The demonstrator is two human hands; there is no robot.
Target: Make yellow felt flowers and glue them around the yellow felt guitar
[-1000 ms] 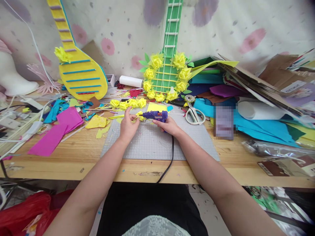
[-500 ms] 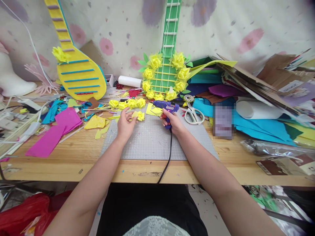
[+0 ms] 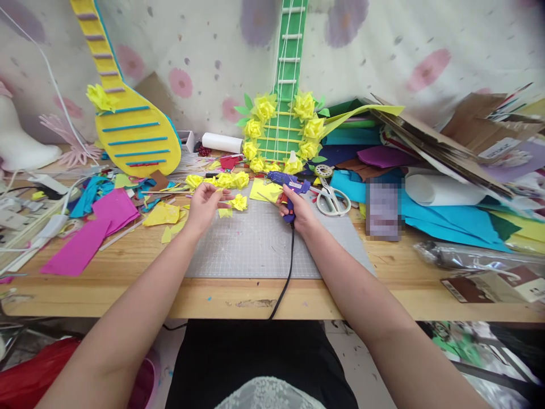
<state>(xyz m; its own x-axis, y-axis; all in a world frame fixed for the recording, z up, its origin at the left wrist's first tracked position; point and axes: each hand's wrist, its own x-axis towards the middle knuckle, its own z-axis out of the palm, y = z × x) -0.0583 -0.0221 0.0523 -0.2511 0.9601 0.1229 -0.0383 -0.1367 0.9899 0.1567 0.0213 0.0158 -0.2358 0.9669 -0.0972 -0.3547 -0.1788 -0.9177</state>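
My right hand (image 3: 301, 209) is wrapped around a purple hot glue gun (image 3: 293, 187), its nozzle pointing left and its black cord trailing down over the table edge. My left hand (image 3: 204, 205) hovers over the left part of the grey cutting mat (image 3: 255, 255), thumb and fingers drawn together; what they pinch, if anything, I cannot make out. Just right of those fingertips is a yellow paper flower (image 3: 239, 202), with a small yellow paper piece (image 3: 225, 213) below it. Several more yellow paper flowers (image 3: 225, 180) lie in a row behind.
A green paper guitar (image 3: 281, 133) ringed with yellow flowers and a yellow paper lute (image 3: 136, 133) lean at the back. White-handled scissors (image 3: 333, 201) lie right of the glue gun. Magenta paper (image 3: 80, 244) is at left, blue sheets (image 3: 451, 221) and cardboard (image 3: 443, 136) at right.
My left hand has drawn back to the left from the yellow flower, uncovering more of it and the small yellow piece. The glue gun stays in my right hand, hardly moved.
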